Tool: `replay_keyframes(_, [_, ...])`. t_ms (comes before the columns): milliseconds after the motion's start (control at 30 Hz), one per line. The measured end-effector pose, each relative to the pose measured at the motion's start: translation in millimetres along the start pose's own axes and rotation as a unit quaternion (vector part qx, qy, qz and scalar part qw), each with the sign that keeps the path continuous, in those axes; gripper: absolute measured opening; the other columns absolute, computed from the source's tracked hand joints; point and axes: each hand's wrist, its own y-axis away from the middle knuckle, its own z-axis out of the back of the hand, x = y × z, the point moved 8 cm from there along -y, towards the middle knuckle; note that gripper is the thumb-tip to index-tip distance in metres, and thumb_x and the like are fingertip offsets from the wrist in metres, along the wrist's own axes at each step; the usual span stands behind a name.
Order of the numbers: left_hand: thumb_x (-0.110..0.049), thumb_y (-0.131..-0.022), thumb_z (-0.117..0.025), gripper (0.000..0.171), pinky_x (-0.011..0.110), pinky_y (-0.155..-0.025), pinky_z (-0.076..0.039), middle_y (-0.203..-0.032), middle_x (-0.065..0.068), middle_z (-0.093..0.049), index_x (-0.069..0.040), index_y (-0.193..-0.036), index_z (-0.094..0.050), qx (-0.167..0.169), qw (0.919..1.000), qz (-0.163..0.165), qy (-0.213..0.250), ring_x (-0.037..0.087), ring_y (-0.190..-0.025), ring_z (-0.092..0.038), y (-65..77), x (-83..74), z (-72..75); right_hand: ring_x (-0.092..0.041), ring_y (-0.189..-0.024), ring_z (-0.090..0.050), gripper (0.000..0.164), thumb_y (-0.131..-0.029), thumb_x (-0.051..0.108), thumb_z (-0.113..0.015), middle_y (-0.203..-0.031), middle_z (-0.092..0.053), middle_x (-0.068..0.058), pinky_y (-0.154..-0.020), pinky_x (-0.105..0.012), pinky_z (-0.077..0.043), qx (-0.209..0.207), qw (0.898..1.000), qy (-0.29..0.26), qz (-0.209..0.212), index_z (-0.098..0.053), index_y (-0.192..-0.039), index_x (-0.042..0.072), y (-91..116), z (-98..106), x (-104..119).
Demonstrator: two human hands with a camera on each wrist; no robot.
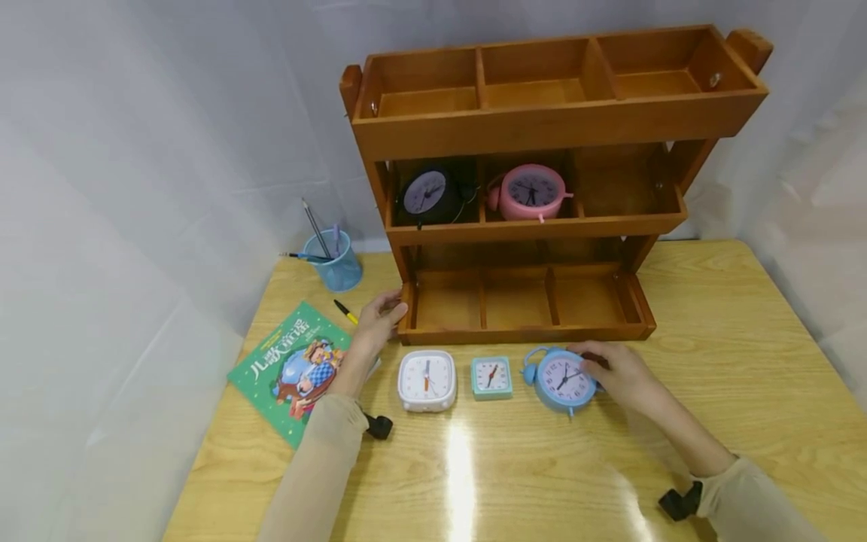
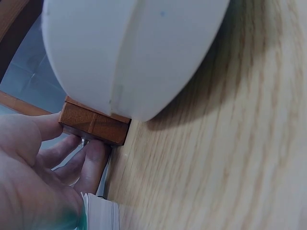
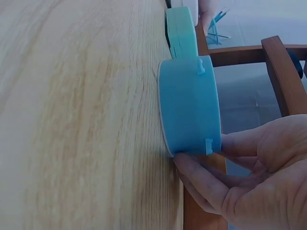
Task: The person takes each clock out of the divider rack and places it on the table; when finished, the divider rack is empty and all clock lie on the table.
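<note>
My left hand (image 1: 371,330) holds the lower left front corner of a three-tier wooden shelf (image 1: 528,335); in the left wrist view its thumb and fingers (image 2: 93,165) lie on either side of the wooden end. With my right hand (image 1: 626,376) I pinch the side of a round blue alarm clock (image 1: 565,382), which lies face up on the table. In the right wrist view the blue body of that clock (image 3: 189,105) meets my thumb and fingertips (image 3: 187,163). To its left lie a small mint-green square clock (image 1: 492,378) and a white rounded-square clock (image 1: 427,381).
A black alarm clock (image 1: 425,197) and a pink one (image 1: 533,190) sit in the middle tier's left and centre compartments. On the table's left are a green picture book (image 1: 287,376), a yellow-and-black pen (image 1: 346,312) and a blue pen cup (image 1: 342,269).
</note>
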Motion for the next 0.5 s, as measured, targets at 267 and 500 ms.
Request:
replay_keyframes(267, [-0.019,-0.109,-0.058,0.049,0.038,-0.101,-0.055,-0.153,0.018,-0.054,-0.009,-0.157,-0.049,0.000,1.0000,0.003,-0.005,0.031,-0.132,-0.057,1.8,2.2,0.6,-0.029,-0.100,-0.072,0.032,-0.104,0.005,-0.062,-0.114,-0.076,-0.021,-0.072,-0.027,-0.057,0.005,1.000,0.002,0.007,-0.066,-0.135,-0.002,3.7,-2.7,1.3])
replay_keyframes(500, [-0.019,-0.110,-0.056,0.048,0.036,-0.098,-0.057,-0.151,0.020,-0.055,-0.008,-0.157,-0.048,-0.003,0.9998,-0.001,-0.020,0.032,-0.131,-0.059,2.2,6.6,0.4,-0.029,-0.099,-0.072,0.035,-0.105,0.012,-0.064,-0.115,-0.075,-0.020,-0.079,-0.035,-0.060,-0.015,1.000,-0.001,0.018,-0.064,-0.136,-0.004,6.5,1.0,6.4])
